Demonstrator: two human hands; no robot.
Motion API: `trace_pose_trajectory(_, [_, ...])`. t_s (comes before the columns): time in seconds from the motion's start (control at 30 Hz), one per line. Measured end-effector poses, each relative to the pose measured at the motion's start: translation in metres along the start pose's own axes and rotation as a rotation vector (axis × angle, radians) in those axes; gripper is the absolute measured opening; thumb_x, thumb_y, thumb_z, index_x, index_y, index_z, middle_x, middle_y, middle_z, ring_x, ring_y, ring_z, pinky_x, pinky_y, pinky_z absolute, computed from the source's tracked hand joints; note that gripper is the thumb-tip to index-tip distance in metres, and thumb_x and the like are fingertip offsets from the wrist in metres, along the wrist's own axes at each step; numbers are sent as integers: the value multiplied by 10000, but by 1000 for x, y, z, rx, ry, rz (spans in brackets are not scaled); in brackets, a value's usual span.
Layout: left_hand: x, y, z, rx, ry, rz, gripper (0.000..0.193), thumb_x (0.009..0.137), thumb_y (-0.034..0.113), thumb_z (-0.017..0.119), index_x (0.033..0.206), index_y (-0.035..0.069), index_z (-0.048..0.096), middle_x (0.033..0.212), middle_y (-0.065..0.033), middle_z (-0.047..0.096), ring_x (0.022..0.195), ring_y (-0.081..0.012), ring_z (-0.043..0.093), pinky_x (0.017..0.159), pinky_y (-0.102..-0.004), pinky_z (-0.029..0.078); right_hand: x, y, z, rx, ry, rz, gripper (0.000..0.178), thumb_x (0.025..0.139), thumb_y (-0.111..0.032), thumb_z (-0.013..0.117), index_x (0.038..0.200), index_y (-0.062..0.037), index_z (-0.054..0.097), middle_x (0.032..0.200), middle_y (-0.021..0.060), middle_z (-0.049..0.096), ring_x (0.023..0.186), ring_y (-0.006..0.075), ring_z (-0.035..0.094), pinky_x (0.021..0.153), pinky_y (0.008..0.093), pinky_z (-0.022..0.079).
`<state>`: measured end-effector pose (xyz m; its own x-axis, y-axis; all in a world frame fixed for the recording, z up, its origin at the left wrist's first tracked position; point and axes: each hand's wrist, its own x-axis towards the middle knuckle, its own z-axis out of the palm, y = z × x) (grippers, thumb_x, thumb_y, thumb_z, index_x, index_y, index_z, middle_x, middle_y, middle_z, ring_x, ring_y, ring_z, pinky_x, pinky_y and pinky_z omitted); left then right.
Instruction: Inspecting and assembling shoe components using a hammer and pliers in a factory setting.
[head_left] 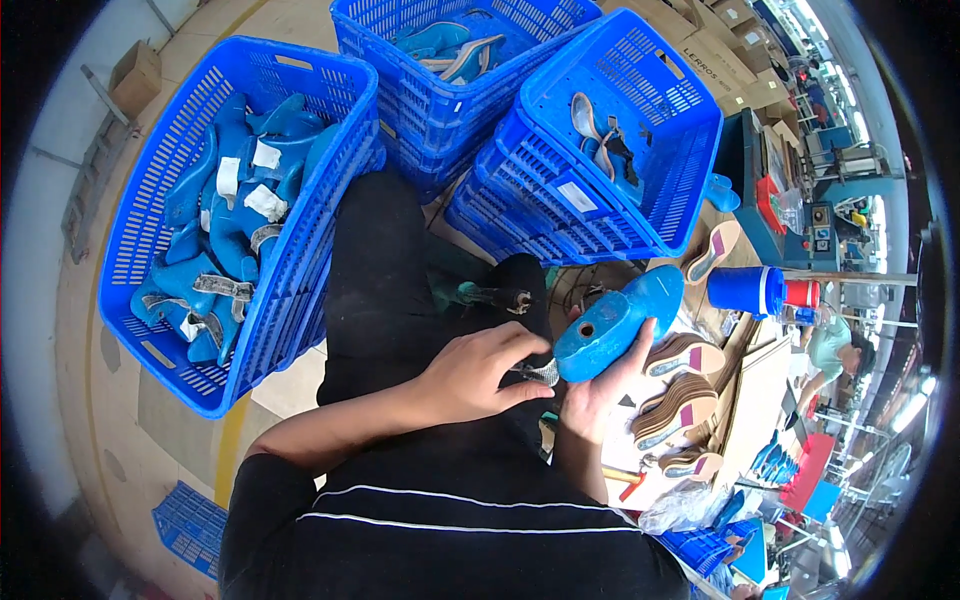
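Observation:
My right hand [612, 385] is wrapped round a blue shoe last [622, 322], which has a round hole in its top face. The last is tilted, its narrower end up and to the right. My left hand [482, 372] is just left of it, fingers curled and thumb out. Between that thumb and forefinger shows a small greyish, glittery strap [540, 373], close to the last's near end. Its far part is hidden by the fingers and the last.
At the left, a blue crate [230, 395] holds blue lasts, some with straps and white paper. Stacked crates [480, 215] stand ahead. Shoe soles [680, 408], a red-headed hammer [630, 483] and a blue jug [745, 290] are on the bench at right. A person [835, 350] is beyond.

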<state>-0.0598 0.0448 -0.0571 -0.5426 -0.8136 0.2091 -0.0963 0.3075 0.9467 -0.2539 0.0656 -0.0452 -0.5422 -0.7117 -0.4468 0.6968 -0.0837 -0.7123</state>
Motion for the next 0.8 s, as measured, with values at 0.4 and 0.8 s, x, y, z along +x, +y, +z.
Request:
trace_pose_trajectory(0.4, [2,-20,-30,247,100,-88,172,991,180,757,1093,46,726,1176,-150,697,1068,-368,706,902,-453,568,30,-17,-28,74,-44,75,538,1073,-478,650,1452,-106,563,1275,146,715,1115,338,717,1015,661,582])
trace_pose_trajectory(0.8, [-7,-23,-78,256,262,-249,193,1003,153,751,1147,28,722,1108,-145,719,903,-311,743,777,-378,583,23,-41,-12,-234,149,-822,842,1048,-483,717,1672,-130,275,1537,201,534,1282,342,641,1078,515,578])
